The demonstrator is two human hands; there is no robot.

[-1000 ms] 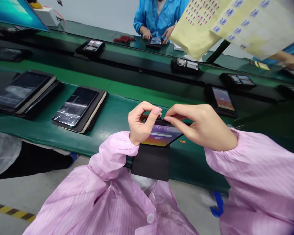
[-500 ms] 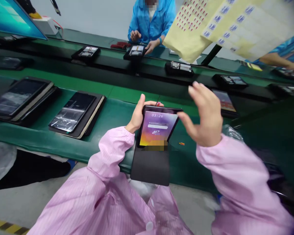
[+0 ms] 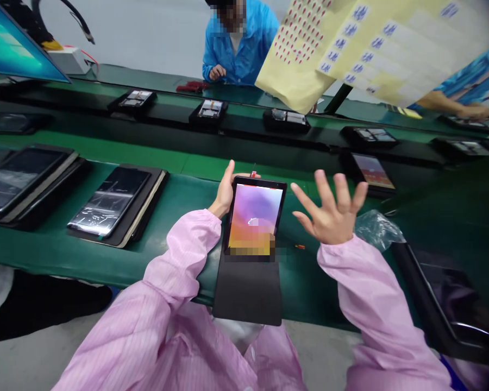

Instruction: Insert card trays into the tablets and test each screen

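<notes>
A lit tablet (image 3: 256,212) with a purple-to-orange screen leans up in front of me, its dark cover flap (image 3: 248,293) folded down over the bench edge. My left hand (image 3: 227,190) grips the tablet's upper left side, thumb up along the frame and fingers behind it, mostly hidden. At the tablet's top edge a small red-and-white piece (image 3: 253,174) sticks up near those fingers. To the right of the tablet, my right hand (image 3: 330,209) is raised with fingers spread, holding nothing. On the bench between them lies a tiny orange piece (image 3: 300,247).
At left lie a tablet on a folded case (image 3: 114,201) and a stack of tablets (image 3: 28,179). Clear plastic wrap (image 3: 377,231) and a dark device (image 3: 444,293) are at right. Beyond, opened devices (image 3: 209,110) line the conveyor; a person in blue (image 3: 240,49) sits opposite. Paper sheets (image 3: 301,49) hang upper right.
My right hand has left the tablet's top edge and opened out to the right. The tablet has tipped to face me more, its clock display gone. The co-worker's device now sits on the line.
</notes>
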